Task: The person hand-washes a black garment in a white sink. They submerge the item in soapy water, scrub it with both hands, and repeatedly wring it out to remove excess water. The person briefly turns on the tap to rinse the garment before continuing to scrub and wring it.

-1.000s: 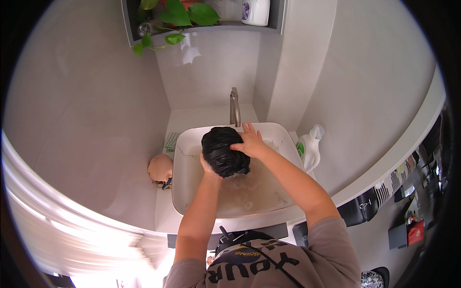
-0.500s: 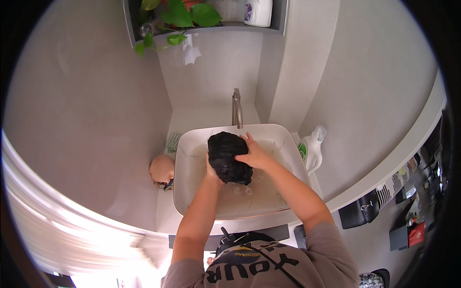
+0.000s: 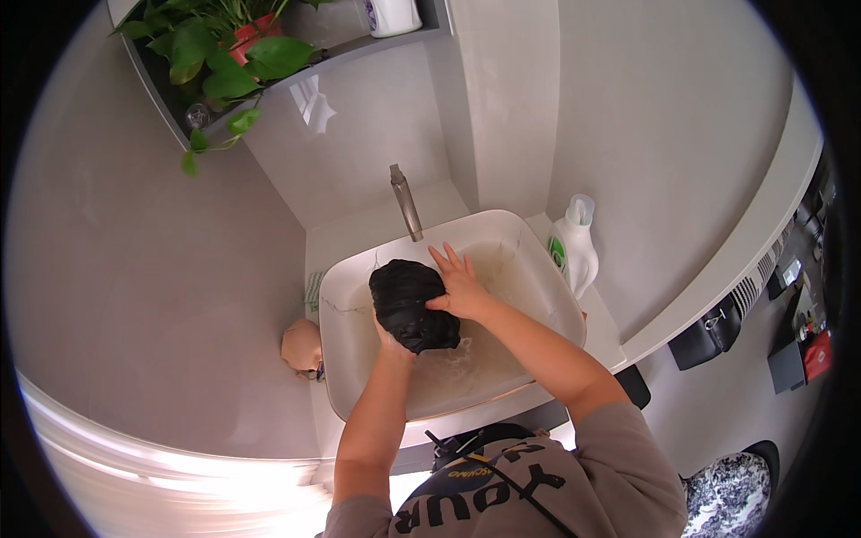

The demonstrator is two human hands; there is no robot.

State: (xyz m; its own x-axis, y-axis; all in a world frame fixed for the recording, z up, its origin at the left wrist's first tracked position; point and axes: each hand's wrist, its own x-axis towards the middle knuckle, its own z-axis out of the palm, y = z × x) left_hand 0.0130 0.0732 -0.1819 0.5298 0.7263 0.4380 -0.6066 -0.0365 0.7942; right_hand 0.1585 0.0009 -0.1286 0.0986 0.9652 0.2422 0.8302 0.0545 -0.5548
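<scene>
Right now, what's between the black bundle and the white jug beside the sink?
In the head view, the right hand, then cloudy water and the sink's right rim.

T-shirt (image 3: 583,493), grey-brown: large black capitals (image 3: 435,514) across front; smaller yellow lettering (image 3: 468,472) on dark patch. White bottle (image 3: 581,255), right of basin: green label (image 3: 558,255), print illegible. White shelf container (image 3: 395,18): purple-marked label (image 3: 369,13), cropped, illegible.

Left forearm (image 3: 375,403) extends forward; left hand (image 3: 384,334) is mostly hidden. Right forearm (image 3: 534,348) angles forward and inward from the bent elbow; right hand (image 3: 460,291) has fingers spread, thumb pointing left.
</scene>
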